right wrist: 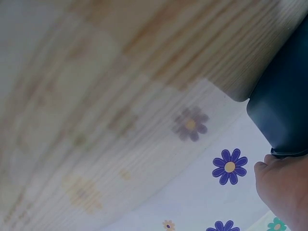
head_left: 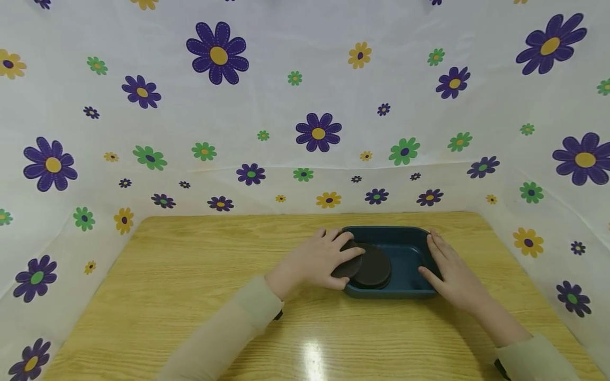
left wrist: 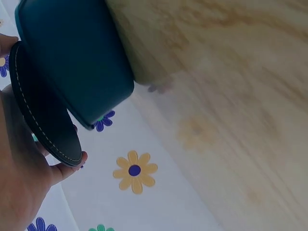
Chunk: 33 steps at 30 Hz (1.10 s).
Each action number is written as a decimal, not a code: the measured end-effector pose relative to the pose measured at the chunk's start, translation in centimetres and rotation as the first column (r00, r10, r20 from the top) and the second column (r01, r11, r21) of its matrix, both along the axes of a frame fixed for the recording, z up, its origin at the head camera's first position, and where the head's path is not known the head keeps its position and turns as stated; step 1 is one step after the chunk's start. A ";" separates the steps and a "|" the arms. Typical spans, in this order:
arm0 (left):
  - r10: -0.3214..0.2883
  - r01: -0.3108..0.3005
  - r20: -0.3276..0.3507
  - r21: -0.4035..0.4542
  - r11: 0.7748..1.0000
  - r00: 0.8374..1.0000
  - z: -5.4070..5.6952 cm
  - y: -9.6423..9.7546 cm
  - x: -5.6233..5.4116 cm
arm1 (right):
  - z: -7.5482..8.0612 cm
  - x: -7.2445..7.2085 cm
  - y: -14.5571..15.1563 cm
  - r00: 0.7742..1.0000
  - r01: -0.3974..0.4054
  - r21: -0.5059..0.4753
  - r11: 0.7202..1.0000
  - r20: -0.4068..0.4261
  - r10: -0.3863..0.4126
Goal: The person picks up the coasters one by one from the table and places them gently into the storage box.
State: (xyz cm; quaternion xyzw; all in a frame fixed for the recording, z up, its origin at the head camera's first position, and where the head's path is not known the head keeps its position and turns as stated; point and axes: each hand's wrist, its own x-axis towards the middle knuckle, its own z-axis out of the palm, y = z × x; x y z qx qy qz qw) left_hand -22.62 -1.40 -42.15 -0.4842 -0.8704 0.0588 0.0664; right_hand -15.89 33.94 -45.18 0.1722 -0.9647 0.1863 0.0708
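A deep blue rectangular tray point(head_left: 405, 264) with rounded corners stands on the table. At its left end my left hand point(head_left: 316, 260) holds a dark round coaster point(head_left: 349, 264), fingers spread over its far edge and thumb at its near edge. The left wrist view shows light stitching round this coaster point(left wrist: 45, 110), tilted beside the tray's rim. Another dark round coaster point(head_left: 373, 267) lies inside the tray, partly covered by the held one. My right hand point(head_left: 452, 275) rests with straight fingers on the tray's right rim, the thumb over the inside; the right wrist view shows it against the rim.
The wooden table point(head_left: 214, 248) extends to both sides of the tray and in front of it. A white cloth point(head_left: 267, 53) with printed flowers hangs behind the table and along both sides.
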 end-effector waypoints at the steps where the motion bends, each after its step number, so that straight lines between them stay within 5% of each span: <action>1: -0.005 0.005 -0.007 0.000 1.000 1.000 0.0 0.3 0.0 | 0.0 0.0 0.0 1.000 0.001 -0.001 1.000 0.001 -0.001; 33: -0.009 0.007 -0.041 -0.059 0.998 0.999 -0.4 6.4 -1.1 | 0.2 0.0 -0.1 1.000 0.008 0.009 1.000 0.010 -0.009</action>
